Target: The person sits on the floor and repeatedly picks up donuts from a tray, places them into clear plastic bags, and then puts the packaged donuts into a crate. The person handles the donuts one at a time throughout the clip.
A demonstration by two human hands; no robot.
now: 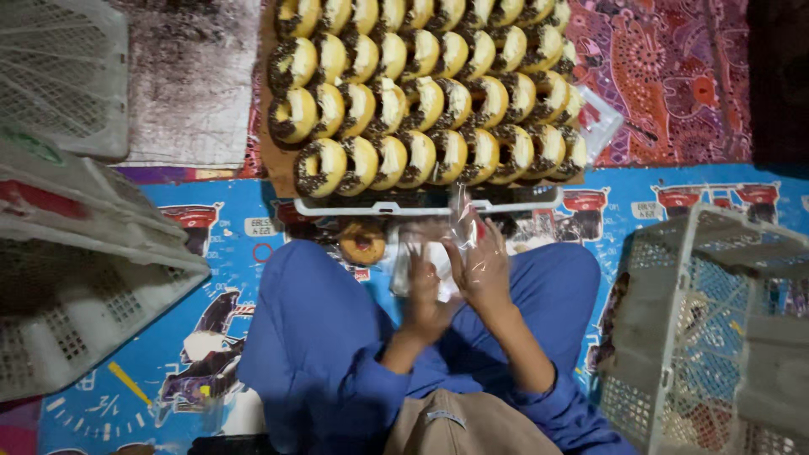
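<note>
While both hands, left hand [424,297] and right hand [482,263], grasp one clear plastic bag [462,221], rows of chocolate-topped doughnuts [425,88] lie unwrapped, one lone doughnut [362,243] aside

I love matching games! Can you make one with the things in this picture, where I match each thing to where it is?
Things:
1. rows of doughnuts
2. single doughnut
3. clear plastic bag
4. grey crate

Places:
A. in the person's hands
B. at the picture's right
C. alone on the mat by the blue knee
D. on the tray at the top

Pairs: 1-D, 2-C, 3-A, 4-B
</note>
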